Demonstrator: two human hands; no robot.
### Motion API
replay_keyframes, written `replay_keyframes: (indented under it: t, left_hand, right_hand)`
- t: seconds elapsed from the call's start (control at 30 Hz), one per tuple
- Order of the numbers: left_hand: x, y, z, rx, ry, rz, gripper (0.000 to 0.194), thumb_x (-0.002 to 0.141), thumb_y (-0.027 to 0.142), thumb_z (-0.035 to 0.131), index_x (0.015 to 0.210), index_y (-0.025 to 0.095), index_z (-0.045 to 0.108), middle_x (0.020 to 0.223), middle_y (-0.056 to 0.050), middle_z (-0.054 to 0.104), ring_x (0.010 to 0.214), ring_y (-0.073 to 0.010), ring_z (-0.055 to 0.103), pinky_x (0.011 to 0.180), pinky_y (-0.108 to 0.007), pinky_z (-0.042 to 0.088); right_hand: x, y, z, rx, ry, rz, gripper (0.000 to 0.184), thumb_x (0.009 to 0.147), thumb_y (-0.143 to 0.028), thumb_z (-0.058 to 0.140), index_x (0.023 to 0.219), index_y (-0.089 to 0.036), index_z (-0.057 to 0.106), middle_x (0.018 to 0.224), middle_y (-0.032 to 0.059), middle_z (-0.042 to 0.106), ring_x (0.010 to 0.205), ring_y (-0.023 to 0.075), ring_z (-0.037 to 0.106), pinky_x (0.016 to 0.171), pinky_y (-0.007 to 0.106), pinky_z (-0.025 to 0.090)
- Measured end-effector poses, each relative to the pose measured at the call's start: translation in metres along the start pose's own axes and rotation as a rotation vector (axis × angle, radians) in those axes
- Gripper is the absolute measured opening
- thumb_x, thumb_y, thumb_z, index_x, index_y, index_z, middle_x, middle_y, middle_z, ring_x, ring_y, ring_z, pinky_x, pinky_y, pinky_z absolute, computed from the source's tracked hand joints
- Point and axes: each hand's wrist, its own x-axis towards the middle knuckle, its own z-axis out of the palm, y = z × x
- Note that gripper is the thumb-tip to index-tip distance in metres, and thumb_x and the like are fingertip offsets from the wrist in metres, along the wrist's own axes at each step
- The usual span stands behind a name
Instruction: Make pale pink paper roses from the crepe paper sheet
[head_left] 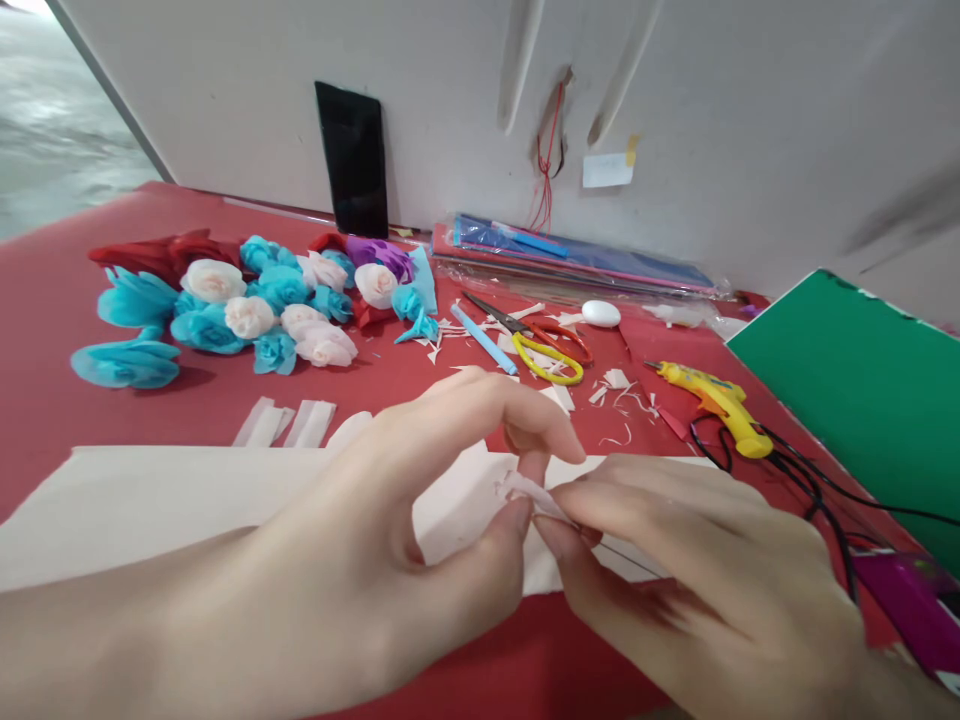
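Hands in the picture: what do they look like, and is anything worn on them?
Both are bare human hands: the left hand and right hand show no glove, ring or watch. No sleeve covers the visible left forearm.

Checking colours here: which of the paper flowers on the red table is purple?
The purple flower at the back right of the cluster, just below the black slab in this view; the other flowers are blue, pale or red.

Left hand [390,520] and right hand [705,560] pinch a pale pink strip [534,491], lower centre; paper roses [249,317] lie upper left.
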Motion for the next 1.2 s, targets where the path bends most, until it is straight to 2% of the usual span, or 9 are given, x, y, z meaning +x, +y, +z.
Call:
replay_keyframes:
  t: [0.13,0.2,0.33,0.47,0.67,0.8,0.9,1.0,1.2]
  left_hand:
    - [0.0,-0.001,0.002,-0.059,-0.017,-0.02,0.022,0.089,0.018,0.051,0.105,0.033,0.052,0.089,0.007,0.059,0.077,-0.0085,0.06,0.068,-0.011,0.054]
    - [-0.002,0.0,0.003,-0.073,-0.027,-0.033,0.017,0.091,0.022,0.05,0.104,0.032,0.051,0.087,0.007,0.059,0.075,-0.0092,0.061,0.065,-0.012,0.054]
    - [-0.005,-0.001,0.005,-0.066,0.003,-0.035,0.013,0.093,0.024,0.05,0.103,0.032,0.053,0.082,0.006,0.058,0.071,-0.0097,0.06,0.064,-0.015,0.053]
    - [-0.003,-0.003,0.004,-0.064,0.04,-0.03,0.015,0.091,0.032,0.051,0.106,0.03,0.055,0.079,0.002,0.06,0.075,-0.0161,0.061,0.064,-0.024,0.055]
    - [0.003,0.001,0.005,-0.067,0.031,-0.013,0.025,0.087,0.044,0.053,0.106,0.029,0.057,0.078,-0.001,0.061,0.086,-0.0226,0.062,0.069,-0.03,0.057]
    - [-0.001,0.002,0.009,-0.089,0.025,-0.009,0.021,0.088,0.04,0.053,0.105,0.029,0.056,0.081,-0.001,0.062,0.083,-0.021,0.062,0.066,-0.028,0.056]
    - [-0.004,0.001,0.011,-0.131,0.035,0.004,0.013,0.092,0.029,0.048,0.104,0.031,0.054,0.082,0.002,0.06,0.076,-0.016,0.061,0.06,-0.023,0.054]
    - [-0.005,0.0,0.011,-0.176,0.039,0.011,0.016,0.094,0.021,0.044,0.103,0.032,0.051,0.084,0.003,0.058,0.073,-0.0125,0.059,0.057,-0.019,0.053]
    - [-0.001,0.001,0.013,-0.17,0.082,0.045,0.018,0.09,0.019,0.05,0.103,0.031,0.053,0.081,0.005,0.058,0.073,-0.0107,0.058,0.065,-0.019,0.053]
  right_hand:
    - [-0.002,-0.001,-0.001,0.0,-0.024,0.017,0.014,0.089,-0.021,0.06,0.075,-0.022,0.062,0.069,-0.0077,0.073,0.058,0.0052,0.067,0.061,0.012,0.054]
    - [-0.003,-0.001,-0.001,-0.011,-0.051,0.019,0.013,0.091,-0.024,0.059,0.078,-0.024,0.062,0.071,-0.0071,0.073,0.06,0.0067,0.068,0.06,0.014,0.054]
    - [-0.004,-0.001,-0.001,-0.007,-0.067,0.004,0.013,0.092,-0.025,0.058,0.08,-0.023,0.062,0.072,-0.0078,0.074,0.062,0.0053,0.068,0.062,0.012,0.053]
    - [-0.005,-0.001,-0.002,-0.029,-0.105,0.007,0.015,0.092,-0.023,0.056,0.079,-0.022,0.062,0.069,-0.0067,0.073,0.059,0.0062,0.066,0.06,0.014,0.053]
    - [-0.008,-0.005,-0.002,-0.14,-0.052,-0.04,0.021,0.094,-0.024,0.053,0.075,-0.023,0.06,0.063,-0.0063,0.071,0.05,0.0069,0.063,0.053,0.015,0.051]
    - [-0.007,-0.011,-0.003,-0.217,-0.058,-0.088,0.021,0.096,-0.02,0.049,0.078,-0.022,0.059,0.065,-0.0051,0.071,0.053,0.0061,0.065,0.057,0.012,0.053]
    - [-0.006,-0.013,-0.004,-0.223,-0.038,-0.089,0.024,0.095,-0.015,0.046,0.078,-0.021,0.061,0.063,-0.0046,0.07,0.052,0.0066,0.066,0.058,0.013,0.054]
    - [-0.004,-0.013,-0.003,-0.23,-0.032,-0.093,0.021,0.094,-0.016,0.049,0.078,-0.022,0.062,0.062,-0.0041,0.071,0.052,0.008,0.067,0.055,0.014,0.055]
    - [0.001,-0.014,-0.004,-0.276,0.061,-0.127,0.022,0.09,-0.01,0.051,0.075,-0.02,0.063,0.06,-0.0049,0.07,0.05,0.0059,0.066,0.056,0.012,0.054]
